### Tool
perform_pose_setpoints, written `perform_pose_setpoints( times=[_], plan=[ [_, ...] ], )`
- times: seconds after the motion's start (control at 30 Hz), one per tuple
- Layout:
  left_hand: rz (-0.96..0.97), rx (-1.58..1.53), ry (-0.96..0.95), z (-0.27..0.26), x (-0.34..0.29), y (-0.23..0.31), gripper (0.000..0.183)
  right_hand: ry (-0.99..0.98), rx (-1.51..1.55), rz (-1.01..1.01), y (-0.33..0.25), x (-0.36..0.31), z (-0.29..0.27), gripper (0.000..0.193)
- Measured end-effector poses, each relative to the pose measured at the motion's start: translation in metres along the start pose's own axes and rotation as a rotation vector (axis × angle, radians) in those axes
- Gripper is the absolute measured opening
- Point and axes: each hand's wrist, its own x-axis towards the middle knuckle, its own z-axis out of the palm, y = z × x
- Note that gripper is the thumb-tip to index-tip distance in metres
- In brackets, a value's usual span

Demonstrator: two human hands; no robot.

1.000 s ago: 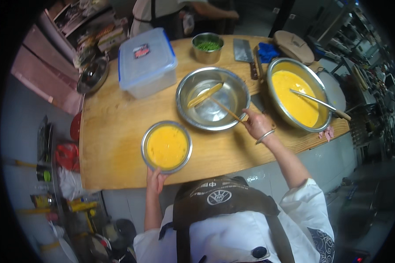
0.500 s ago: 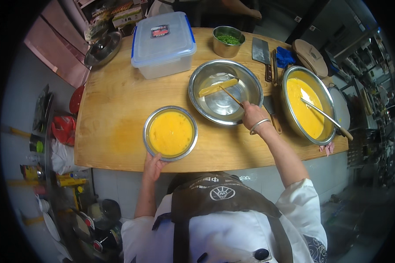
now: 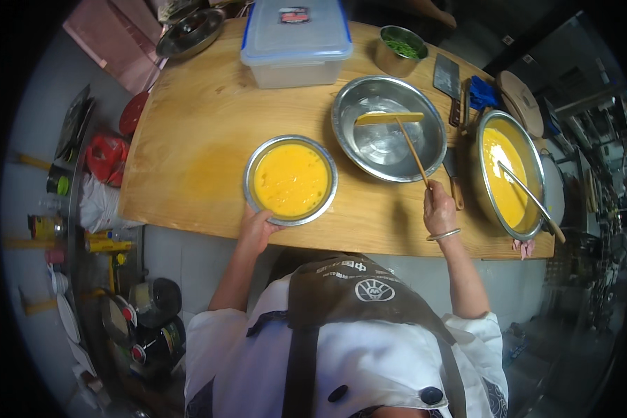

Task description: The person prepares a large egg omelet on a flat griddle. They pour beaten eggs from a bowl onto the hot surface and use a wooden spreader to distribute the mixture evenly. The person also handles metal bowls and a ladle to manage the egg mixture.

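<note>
My left hand [image 3: 259, 230] grips the near rim of a steel bowl [image 3: 252, 203] of yellow liquid that looks like beaten egg [image 3: 290, 180]. The thumb lies over the rim and the other fingers are mostly hidden under the bowl. In my right hand [image 3: 440, 210] is the thin wooden handle of a T-shaped batter spreader [image 3: 390, 118]. Its flat crossbar is inside a wide steel basin [image 3: 341, 132], which seems to hold some clear liquid. The handle passes over the basin's near right rim, and my hand is just outside it.
To the right stands a large steel basin [image 3: 482, 160] of yellow liquid with a ladle [image 3: 526, 191] in it. Behind are a cleaver [image 3: 446, 75], a pot of chopped greens [image 3: 397, 64] and a lidded plastic box [image 3: 296, 70]. A wooden-handled knife [image 3: 457, 194] lies between the basins.
My right hand has drawn back toward me, out past the basin's rim, and the spreader's crossbar has turned more level across. The left hand keeps its grip on the bowl. The view has shifted.
</note>
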Motion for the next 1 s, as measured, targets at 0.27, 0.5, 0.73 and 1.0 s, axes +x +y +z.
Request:
perform_pose_setpoints(
  times=[0.27,0.5,0.73,1.0],
  plan=[
    [0.012,-0.003,0.016,0.014,-0.014,0.009,0.057,0.477,0.066,-0.223,-0.044,0.009,-0.043,0.022],
    [0.019,-0.01,0.036,0.02,-0.034,0.018,0.056,0.286,-0.008,-0.122,-0.029,-0.011,-0.03,0.022],
    [0.028,-0.017,0.05,0.028,-0.053,0.029,0.049,0.299,-0.076,-0.193,-0.023,-0.011,-0.017,0.024],
    [-0.024,0.031,-0.069,0.005,-0.044,0.045,0.05,0.496,-0.124,-0.118,-0.055,-0.041,-0.009,0.024]
  ],
)
